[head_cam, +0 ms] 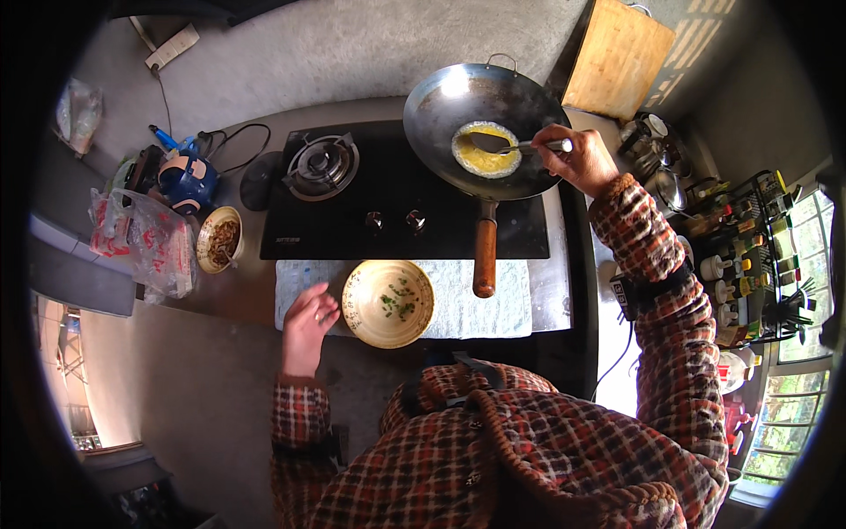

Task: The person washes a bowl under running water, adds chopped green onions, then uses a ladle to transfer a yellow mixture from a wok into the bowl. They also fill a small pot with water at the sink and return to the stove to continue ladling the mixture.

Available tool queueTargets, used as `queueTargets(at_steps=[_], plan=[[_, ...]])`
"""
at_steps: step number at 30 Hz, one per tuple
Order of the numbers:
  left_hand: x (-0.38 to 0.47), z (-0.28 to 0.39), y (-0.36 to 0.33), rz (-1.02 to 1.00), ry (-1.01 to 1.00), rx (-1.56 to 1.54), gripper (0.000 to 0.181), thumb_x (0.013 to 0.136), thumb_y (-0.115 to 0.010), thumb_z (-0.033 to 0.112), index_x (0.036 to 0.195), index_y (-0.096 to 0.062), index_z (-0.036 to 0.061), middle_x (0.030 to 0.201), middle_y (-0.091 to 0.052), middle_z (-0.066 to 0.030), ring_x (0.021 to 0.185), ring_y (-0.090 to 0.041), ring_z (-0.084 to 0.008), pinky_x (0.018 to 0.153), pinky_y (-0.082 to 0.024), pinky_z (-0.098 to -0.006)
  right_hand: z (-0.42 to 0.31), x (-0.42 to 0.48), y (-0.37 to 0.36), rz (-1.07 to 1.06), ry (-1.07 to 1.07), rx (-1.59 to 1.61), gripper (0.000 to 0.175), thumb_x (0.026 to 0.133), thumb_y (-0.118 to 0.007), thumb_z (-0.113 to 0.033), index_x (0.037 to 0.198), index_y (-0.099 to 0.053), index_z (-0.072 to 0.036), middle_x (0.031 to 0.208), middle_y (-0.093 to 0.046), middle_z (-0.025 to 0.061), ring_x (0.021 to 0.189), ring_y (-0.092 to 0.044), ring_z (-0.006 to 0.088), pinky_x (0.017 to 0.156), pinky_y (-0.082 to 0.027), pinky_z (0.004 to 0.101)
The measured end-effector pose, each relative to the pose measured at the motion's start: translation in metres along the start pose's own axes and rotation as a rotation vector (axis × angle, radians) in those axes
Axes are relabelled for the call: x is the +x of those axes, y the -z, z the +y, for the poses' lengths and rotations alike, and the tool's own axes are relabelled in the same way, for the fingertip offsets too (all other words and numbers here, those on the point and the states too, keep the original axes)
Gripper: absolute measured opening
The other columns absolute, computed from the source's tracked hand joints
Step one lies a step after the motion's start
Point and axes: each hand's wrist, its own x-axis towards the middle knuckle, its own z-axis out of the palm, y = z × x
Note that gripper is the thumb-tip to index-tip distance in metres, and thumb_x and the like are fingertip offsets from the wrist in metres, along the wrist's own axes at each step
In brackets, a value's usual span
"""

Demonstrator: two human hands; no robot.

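My right hand point(581, 159) grips the handle of a metal spatula point(525, 147). Its blade rests in a round of yellow egg point(488, 164) with a pale, bubbly rim, at the bottom of a dark wok point(429, 119). The wok's wooden handle point(485, 258) points towards me. My left hand point(309, 317) is empty, its fingers loosely apart, just left of a cream bowl point(390, 330). Inside that bowl lie bits of chopped green herb point(398, 303). Under the bowl is a light blue cloth point(486, 311) along the counter's front.
The wok sits over the right side of a black gas hob point(390, 185); the left burner point(320, 165) is bare. At the left stand a bowl of brown food point(221, 241), plastic bags point(152, 238) and a blue appliance point(188, 178). A wooden cutting board point(618, 56) and a bottle rack point(747, 264) are right.
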Motion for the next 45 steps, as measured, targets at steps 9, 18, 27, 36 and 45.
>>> queueTargets(at_steps=[9,18,27,36,45], plan=[[-0.047,-0.065,0.071,0.265,0.128,-0.168,0.024,0.091,-0.053,0.017,0.112,-0.058,0.0058,0.093,-0.060,-0.0014,0.087,-0.057,-0.0139,0.081,-0.047,-0.0301,0.008,0.027,0.003,-0.014,0.047,-0.030,0.019,0.080,-0.064,-0.014,0.097,-0.065,-0.007,0.081,-0.069,0.0076,0.071,-0.067,0.0149,0.067,-0.053,0.0276],[-0.052,-0.094,0.090,0.343,0.180,-0.309,0.023,0.091,-0.055,0.018,0.111,-0.059,0.0065,0.091,-0.060,-0.0012,0.086,-0.058,-0.0149,0.080,-0.048,-0.0304,0.014,0.040,-0.005,0.273,-0.106,-0.150,0.042,0.084,-0.062,-0.048,0.093,-0.066,-0.007,0.077,-0.068,0.0105,0.072,-0.068,0.0165,0.066,-0.051,0.0279],[-0.051,-0.084,0.073,0.280,0.171,-0.273,0.023,0.091,-0.054,0.017,0.110,-0.059,0.0050,0.093,-0.060,-0.0032,0.087,-0.057,-0.0148,0.081,-0.048,-0.0307,0.025,0.044,-0.002,0.105,-0.481,0.424,0.058,0.088,-0.053,-0.056,0.096,-0.066,0.000,0.082,-0.068,0.0114,0.065,-0.067,0.0173,0.059,-0.056,0.0286],[0.018,-0.032,-0.076,-0.369,0.249,0.110,0.037,0.098,-0.045,0.029,0.121,-0.050,0.0001,0.107,-0.059,-0.0108,0.100,-0.058,-0.0196,0.086,-0.050,-0.0372,0.014,0.002,0.042,0.125,-0.364,0.395,0.048,0.094,-0.050,-0.046,0.097,-0.064,-0.001,0.084,-0.069,0.0093,0.070,-0.067,0.0144,0.063,-0.055,0.0250],[0.065,-0.061,-0.188,-0.637,0.512,-0.059,0.038,0.094,-0.051,0.038,0.107,-0.057,0.0020,0.092,-0.061,-0.0093,0.093,-0.061,-0.0217,0.087,-0.050,-0.0421,0.004,-0.030,0.054,0.115,-0.434,0.344,0.047,0.094,-0.050,-0.045,0.094,-0.065,-0.001,0.085,-0.067,0.0079,0.069,-0.068,0.0147,0.063,-0.056,0.0249]])
